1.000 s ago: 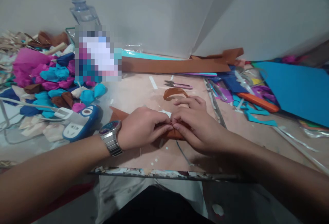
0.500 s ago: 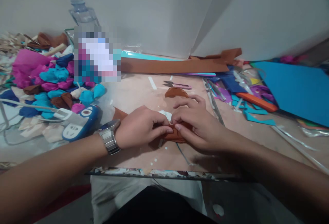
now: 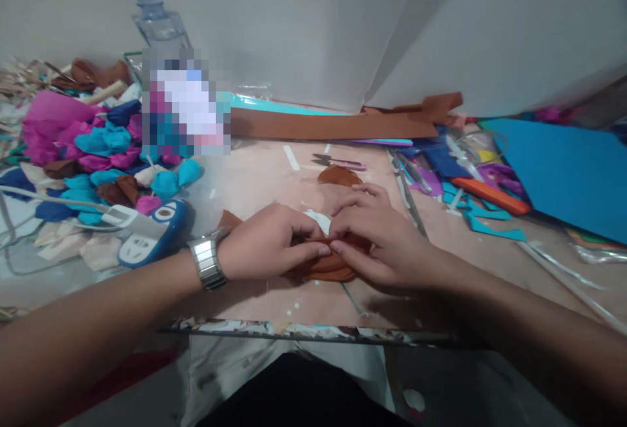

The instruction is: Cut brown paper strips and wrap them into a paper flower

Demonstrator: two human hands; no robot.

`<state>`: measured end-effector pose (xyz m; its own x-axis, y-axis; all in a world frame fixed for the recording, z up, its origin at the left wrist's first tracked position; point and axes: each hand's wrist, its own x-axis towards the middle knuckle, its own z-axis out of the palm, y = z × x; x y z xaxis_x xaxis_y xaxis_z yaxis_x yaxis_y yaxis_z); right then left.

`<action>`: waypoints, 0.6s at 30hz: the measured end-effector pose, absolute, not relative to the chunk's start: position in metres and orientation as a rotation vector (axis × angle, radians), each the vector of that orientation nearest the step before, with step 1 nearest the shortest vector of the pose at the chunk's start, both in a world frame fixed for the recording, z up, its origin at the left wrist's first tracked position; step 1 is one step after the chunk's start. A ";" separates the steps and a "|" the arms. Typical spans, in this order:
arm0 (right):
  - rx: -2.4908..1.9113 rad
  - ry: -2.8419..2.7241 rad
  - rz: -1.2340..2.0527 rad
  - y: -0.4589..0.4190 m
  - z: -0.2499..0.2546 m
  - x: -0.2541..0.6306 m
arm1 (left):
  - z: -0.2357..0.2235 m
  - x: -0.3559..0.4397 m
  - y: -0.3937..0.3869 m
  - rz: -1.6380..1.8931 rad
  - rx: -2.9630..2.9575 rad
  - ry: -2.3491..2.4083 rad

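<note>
Near the front of the table, both hands pinch the upper edge of a thin brown piece (image 3: 330,270), paper or cloth, with a rounded lower edge. My left hand (image 3: 267,241), with a metal watch on its wrist, grips it from the left between thumb and curled fingers. From the right, my right hand (image 3: 386,234) closes thumb and forefinger on it, the thumb tips nearly meeting. Just behind the fingers lies a small white piece (image 3: 319,221). Another brown piece (image 3: 339,175) rests beyond the right hand, close to pink-handled thread snips (image 3: 345,162).
Coloured crumpled bundles (image 3: 105,143) pile up at left, beside a blue-and-white power socket (image 3: 154,234) with a plugged-in cable. A clear bottle (image 3: 159,25) stands behind. A brown strip (image 3: 333,125) lies along the back. At right are an orange cutter (image 3: 490,195) and blue sheets (image 3: 563,172).
The brown piece shows more of its rounded lower edge below the thumbs, and its upper edge looks more folded. Both hands have shifted only slightly and keep their pinch.
</note>
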<state>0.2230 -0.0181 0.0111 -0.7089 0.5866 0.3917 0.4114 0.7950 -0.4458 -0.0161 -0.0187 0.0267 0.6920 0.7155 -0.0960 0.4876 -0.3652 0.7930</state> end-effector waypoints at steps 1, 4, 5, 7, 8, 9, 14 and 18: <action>-0.722 -2.450 0.438 -0.018 0.011 0.223 | 0.027 -0.016 -0.019 0.323 2.015 0.908; -0.681 -2.414 0.411 -0.017 0.010 0.222 | 0.026 -0.017 -0.019 0.297 1.950 0.878; -0.672 -2.402 0.404 -0.017 0.010 0.222 | 0.026 -0.017 -0.019 0.299 1.939 0.871; -0.650 -2.386 0.387 -0.017 0.011 0.221 | 0.025 -0.017 -0.018 0.308 1.927 0.857; -0.637 -2.382 0.378 -0.017 0.011 0.221 | 0.025 -0.017 -0.018 0.312 1.920 0.848; -0.624 -2.381 0.370 -0.017 0.011 0.221 | 0.026 -0.017 -0.017 0.316 1.907 0.841; -0.599 -2.411 0.298 -0.018 0.012 0.221 | 0.026 -0.016 -0.015 0.297 1.771 0.824; -0.577 -2.450 0.230 -0.018 0.011 0.223 | 0.027 -0.017 -0.015 0.283 1.710 0.827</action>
<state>0.2227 -0.0181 0.0110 -0.7229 0.4544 0.5205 0.3495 0.8903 -0.2919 -0.0172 -0.0149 0.0270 0.7217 0.6533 -0.2288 0.3767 -0.0935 0.9216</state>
